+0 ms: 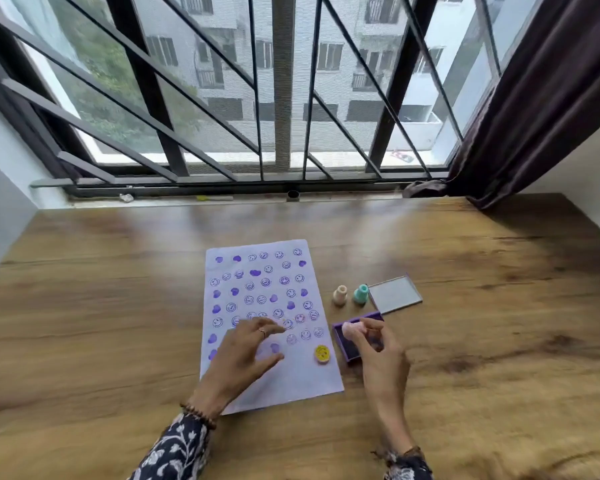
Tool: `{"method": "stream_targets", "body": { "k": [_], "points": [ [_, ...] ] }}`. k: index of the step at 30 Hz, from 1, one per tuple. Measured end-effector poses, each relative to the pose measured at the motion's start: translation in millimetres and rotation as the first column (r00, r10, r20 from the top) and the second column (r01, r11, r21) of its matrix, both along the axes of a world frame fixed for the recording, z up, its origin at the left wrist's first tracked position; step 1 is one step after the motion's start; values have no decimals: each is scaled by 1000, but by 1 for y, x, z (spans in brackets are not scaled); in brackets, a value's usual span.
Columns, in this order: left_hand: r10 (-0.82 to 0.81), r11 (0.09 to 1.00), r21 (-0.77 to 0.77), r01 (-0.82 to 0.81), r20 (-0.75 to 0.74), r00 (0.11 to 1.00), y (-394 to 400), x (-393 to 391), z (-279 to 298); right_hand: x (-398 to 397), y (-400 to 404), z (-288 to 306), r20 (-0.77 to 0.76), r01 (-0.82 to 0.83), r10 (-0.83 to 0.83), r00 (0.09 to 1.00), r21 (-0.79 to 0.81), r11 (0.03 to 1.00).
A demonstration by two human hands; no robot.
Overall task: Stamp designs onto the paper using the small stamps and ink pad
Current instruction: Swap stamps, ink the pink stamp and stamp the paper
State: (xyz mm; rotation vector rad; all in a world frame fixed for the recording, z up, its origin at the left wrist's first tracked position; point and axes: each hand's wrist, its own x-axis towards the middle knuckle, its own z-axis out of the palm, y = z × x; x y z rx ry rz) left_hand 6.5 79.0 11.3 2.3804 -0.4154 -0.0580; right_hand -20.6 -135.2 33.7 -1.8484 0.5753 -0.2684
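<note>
Right hand pinches a pink stamp over the purple ink pad, just right of the paper. Left hand rests spread on the paper's lower part, covering some purple prints. Four stamps in all: yellow on the paper, cream and teal beyond the pad, beside its clear lid.

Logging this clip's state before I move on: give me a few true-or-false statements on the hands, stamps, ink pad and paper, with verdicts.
1. The right hand holds a pink stamp over the purple ink pad. True.
2. The left hand holds a stamp. False: its fingers are spread over the paper, gripping nothing.
3. A yellow stamp lies on the paper. True.
4. The teal stamp and beige stamp lie tipped over. False: both stand upright on the table.
5. The paper is blank. False: purple smileys and hearts cover it.
</note>
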Motion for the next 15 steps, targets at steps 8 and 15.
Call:
{"method": "stream_targets", "body": {
  "k": [8,15],
  "points": [
    [-85,940,321,114,-104,991,114,-18,-9,-29,92,3,-106,-166,207,973,307,937],
    [53,975,218,-33,-88,995,101,-36,-24,-42,136,-1,-149,-279,278,949,15,960]
  ]
}}
